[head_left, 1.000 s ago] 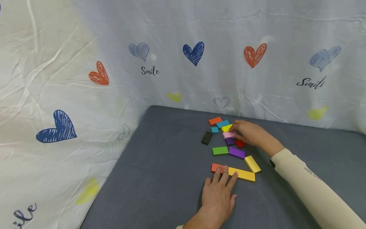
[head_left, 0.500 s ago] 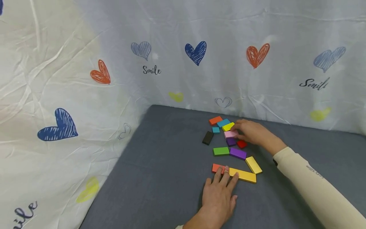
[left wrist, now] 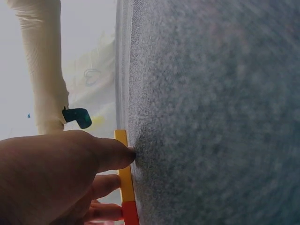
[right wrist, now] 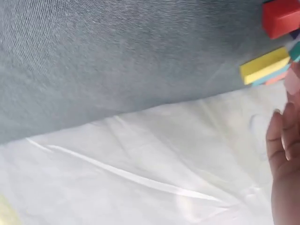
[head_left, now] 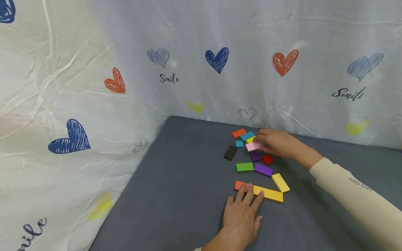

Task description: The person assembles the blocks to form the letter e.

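Observation:
Between the thumb and fingers of my right hand (head_left: pixel 277 143) is a pink block (head_left: pixel 253 146), pinched at its right end and close over the other blocks. In the right wrist view the pink block (right wrist: pixel 291 83) shows at the right edge. My left hand (head_left: pixel 240 218) lies with fingers extended, fingertips on a coral block (head_left: pixel 239 185) and a long orange-yellow block (head_left: pixel 270 195) set end to end. The left wrist view shows the thumb beside the long block (left wrist: pixel 125 183). A yellow block (head_left: pixel 250 140) is partly hidden behind the pink one.
Around the right hand lie an orange block (head_left: pixel 239 133), two blue blocks (head_left: pixel 247 136), a small purple block (head_left: pixel 255 157) and a red block (head_left: pixel 268 159). Green (head_left: pixel 244 167), violet (head_left: pixel 263 170) and pale yellow (head_left: pixel 281 182) blocks form a bent line. A black block (head_left: pixel 230 152) lies left.
My right hand has lifted the pink block slightly off its place, uncovering more of the small purple block. My left hand stays on its two blocks. The head view has shifted a little.

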`<state>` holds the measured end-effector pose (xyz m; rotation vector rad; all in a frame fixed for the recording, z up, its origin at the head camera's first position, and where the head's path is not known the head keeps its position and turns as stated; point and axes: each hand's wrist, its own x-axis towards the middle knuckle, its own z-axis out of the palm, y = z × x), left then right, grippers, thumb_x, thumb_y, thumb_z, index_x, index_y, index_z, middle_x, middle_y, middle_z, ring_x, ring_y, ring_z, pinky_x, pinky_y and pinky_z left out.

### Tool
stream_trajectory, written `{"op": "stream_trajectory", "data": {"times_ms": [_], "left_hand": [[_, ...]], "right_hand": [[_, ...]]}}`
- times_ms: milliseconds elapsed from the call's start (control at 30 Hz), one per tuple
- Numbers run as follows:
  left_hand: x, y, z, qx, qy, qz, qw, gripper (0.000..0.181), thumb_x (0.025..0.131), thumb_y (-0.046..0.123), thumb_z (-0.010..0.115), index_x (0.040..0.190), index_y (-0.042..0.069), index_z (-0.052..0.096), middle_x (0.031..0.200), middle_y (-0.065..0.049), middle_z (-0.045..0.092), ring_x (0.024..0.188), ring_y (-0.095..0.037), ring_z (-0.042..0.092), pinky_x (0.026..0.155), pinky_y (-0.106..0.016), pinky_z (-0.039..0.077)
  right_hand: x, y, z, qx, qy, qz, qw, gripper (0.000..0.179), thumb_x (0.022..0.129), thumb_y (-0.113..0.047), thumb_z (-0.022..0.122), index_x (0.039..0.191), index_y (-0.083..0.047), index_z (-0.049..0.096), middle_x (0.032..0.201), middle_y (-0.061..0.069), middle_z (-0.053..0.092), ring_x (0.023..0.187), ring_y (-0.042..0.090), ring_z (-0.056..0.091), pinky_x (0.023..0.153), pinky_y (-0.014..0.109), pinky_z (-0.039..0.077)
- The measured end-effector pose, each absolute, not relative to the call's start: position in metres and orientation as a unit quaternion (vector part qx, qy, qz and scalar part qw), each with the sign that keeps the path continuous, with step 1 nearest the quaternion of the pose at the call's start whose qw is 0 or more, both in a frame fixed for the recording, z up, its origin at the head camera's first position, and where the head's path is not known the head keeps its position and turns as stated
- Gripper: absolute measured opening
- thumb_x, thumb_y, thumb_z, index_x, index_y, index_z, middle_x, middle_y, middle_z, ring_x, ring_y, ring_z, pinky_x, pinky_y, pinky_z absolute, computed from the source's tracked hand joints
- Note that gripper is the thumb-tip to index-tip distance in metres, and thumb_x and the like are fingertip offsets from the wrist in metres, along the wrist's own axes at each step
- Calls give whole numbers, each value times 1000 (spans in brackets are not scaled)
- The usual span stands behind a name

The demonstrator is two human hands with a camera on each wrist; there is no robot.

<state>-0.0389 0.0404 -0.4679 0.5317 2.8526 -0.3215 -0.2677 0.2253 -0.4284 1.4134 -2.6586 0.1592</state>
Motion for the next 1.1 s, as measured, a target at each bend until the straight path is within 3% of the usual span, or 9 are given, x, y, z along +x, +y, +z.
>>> {"op": "stream_trajectory", "data": {"times_ms": [267,800,1100], "left_hand": [[-37,38,-467,181,973,-108,94,69,104,70,42,166,53,16,173,16,23,159,-10,25,108,-38,48],[-37,39,-468,187,972,-102,101,70,104,72,42,165,53,13,174,16,20,159,-10,24,108,-40,48],[-38,39,-469,188,972,-96,102,71,104,71,42,165,53,13,174,16,19,159,-11,23,109,-41,49]], "right_hand": [[-247,201,-426,542,-832,78,93,35,90,-20,87,120,-8,73,118,2,70,107,20,69,93,40,59],[-226,177,-433,578,-807,116,47,31,96,-25,82,125,-19,74,122,-5,68,111,14,67,95,37,58],[-225,167,-433,596,-793,120,30,24,96,-27,81,120,-23,76,115,-8,69,108,11,65,96,35,57]]}}
